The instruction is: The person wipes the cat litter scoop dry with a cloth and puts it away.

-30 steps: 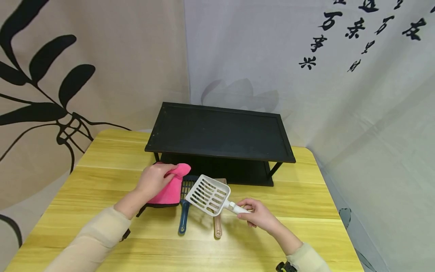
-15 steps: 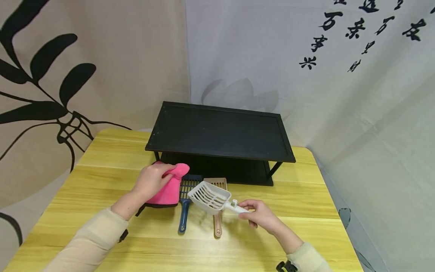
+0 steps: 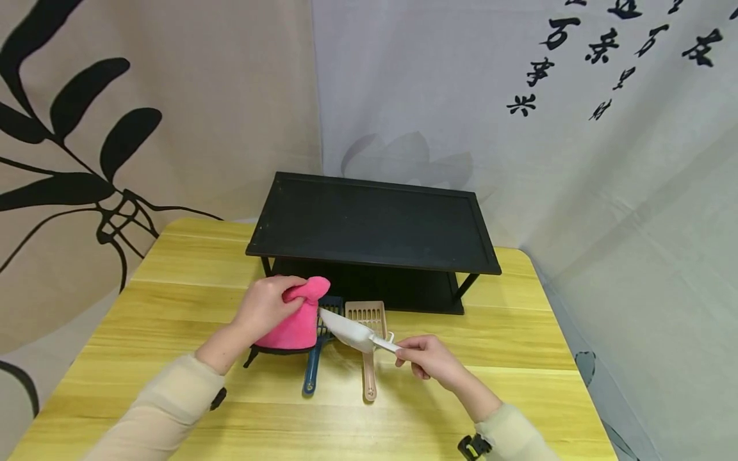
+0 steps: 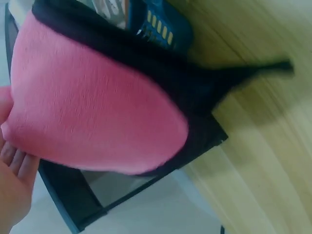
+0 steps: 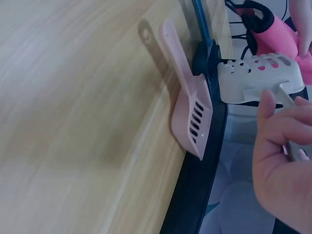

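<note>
My left hand pinches the top of a pink cloth piece with black edging and a dangling black strap. In the left wrist view the pink cloth spreads out wide, and my left hand grips its side. My right hand holds a white slotted litter scoop by its handle, its head tilted nearly edge-on and close to the cloth. The right wrist view shows the white scoop from its side, with slots, beside my right hand.
On the wooden table lie a blue litter scoop and a beige one, handles toward me. Their heads lie along the front of a two-tier black rack. Printed cloth hangs behind.
The white scoop has turned from showing its slotted face to nearly edge-on. My right hand has shifted slightly left. The pink cloth and left hand have moved a little right, against the scoop's tip.
</note>
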{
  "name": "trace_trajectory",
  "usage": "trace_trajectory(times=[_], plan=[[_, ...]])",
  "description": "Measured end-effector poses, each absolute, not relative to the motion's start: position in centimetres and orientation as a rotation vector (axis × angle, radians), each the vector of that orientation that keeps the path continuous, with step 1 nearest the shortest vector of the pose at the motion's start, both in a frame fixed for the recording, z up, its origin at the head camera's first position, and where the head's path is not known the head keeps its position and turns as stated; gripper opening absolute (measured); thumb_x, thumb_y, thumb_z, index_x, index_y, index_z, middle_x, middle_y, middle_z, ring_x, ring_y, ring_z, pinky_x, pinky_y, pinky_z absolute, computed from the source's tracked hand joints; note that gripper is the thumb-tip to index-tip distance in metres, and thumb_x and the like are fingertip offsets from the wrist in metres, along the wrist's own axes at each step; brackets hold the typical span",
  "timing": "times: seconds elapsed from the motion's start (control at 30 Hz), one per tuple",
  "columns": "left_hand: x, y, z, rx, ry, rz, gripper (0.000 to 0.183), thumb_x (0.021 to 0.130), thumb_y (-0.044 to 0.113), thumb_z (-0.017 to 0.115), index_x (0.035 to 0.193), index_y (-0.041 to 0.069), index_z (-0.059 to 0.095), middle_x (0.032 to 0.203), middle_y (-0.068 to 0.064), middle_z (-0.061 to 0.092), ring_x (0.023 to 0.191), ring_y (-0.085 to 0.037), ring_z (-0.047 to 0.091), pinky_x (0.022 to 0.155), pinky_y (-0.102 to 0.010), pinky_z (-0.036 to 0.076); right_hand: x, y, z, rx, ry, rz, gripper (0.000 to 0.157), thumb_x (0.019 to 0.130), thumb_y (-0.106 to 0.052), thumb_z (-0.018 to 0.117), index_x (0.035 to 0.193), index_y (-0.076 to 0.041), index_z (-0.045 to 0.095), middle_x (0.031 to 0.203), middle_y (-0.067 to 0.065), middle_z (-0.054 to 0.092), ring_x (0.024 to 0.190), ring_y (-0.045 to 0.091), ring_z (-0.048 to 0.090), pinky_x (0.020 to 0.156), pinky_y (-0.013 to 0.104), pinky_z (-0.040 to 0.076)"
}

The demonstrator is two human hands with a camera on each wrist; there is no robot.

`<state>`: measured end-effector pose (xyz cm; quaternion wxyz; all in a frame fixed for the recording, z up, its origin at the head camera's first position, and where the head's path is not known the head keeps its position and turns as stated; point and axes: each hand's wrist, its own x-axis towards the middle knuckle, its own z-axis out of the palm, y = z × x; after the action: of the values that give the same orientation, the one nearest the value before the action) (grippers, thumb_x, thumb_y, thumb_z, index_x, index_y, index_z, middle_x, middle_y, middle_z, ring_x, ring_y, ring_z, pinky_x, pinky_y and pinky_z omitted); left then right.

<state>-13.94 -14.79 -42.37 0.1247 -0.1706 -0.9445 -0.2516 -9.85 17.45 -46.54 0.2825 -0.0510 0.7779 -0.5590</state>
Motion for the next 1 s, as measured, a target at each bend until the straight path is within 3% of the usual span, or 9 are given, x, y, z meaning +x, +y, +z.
trace_trajectory(times=[0.33,0.53,0.87,1.0], plan=[[-12.7,-11.1,-42.7,-0.591,-2.752,-0.954,0.026,0.072,0.012,0.078,0.097,0.008,0.071,0.089,-0.004,0.071,0.069,-0.01,0.054,0.059,-0.021,0.047,-10.4,15.4,-46.5,-0.094,2.098,-1.529,0.033,0.09,-0.015,0.057,0.109,0.011,0.062,0.072,0.002,0.065,0.041,0.003,0.036,0.041,0.018,0.029],[-12.3,-9.2,-43.0,-0.616,-2.729,-0.895,0.024,0.073,0.011,0.077,0.097,0.01,0.072,0.093,-0.003,0.072,0.077,-0.01,0.061,0.069,-0.025,0.054,-10.5,14.8,-46.2,-0.137,2.067,-1.581,0.033,0.092,-0.015,0.055,0.107,0.013,0.061,0.072,0.002,0.064,0.042,0.004,0.034,0.041,0.018,0.027],[-13.3,-10.5,-42.9,-0.548,-2.709,-0.792,0.024,0.073,0.011,0.078,0.096,0.009,0.072,0.092,-0.005,0.072,0.074,-0.014,0.062,0.069,-0.03,0.054,-10.2,15.6,-46.0,-0.215,2.11,-1.558,0.032,0.091,-0.012,0.057,0.111,0.012,0.061,0.075,0.011,0.066,0.042,0.005,0.033,0.041,0.018,0.026],[-13.6,-11.5,-43.2,-0.532,-2.7,-0.745,0.024,0.073,0.012,0.078,0.096,0.007,0.072,0.09,-0.007,0.072,0.071,-0.016,0.062,0.066,-0.031,0.054,-10.1,16.0,-46.1,-0.238,2.082,-1.545,0.032,0.091,-0.011,0.056,0.112,0.013,0.06,0.072,0.005,0.064,0.041,0.004,0.033,0.041,0.017,0.027]])
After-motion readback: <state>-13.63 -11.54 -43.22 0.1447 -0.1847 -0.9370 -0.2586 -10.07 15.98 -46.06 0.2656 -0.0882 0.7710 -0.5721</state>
